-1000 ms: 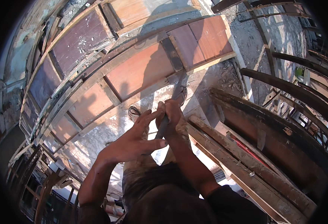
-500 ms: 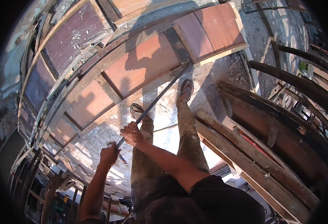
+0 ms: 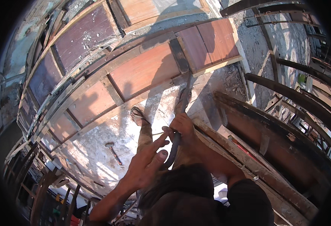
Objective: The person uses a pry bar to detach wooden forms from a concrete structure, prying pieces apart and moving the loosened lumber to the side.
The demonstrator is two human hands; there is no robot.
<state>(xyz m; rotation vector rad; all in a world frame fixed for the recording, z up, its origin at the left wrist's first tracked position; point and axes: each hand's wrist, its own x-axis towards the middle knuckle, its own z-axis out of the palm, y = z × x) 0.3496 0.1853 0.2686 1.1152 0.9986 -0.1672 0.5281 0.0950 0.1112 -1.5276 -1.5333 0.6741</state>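
My right hand is wrapped round a long dark crowbar, in front of my right leg. The bar's far end reaches the near edge of a wooden panelled frame, close to a dark crosspiece. Its hooked end curves back toward my body. Beside that hook, my left hand has its fingers stretched and spread, holding nothing. Whether the left hand touches the bar cannot be made out. My right foot is partly hidden behind the bar.
A hammer lies on the dusty floor to the left. Dark wooden boards and beams stand close at my right, with a red tool handle among them. Another panelled frame lies beyond, with loose timber around.
The crowbar has swung from a slant on the left to nearly upright before my right leg. My left hand has let go and opened; my right hand moved right. The hammer is now uncovered.
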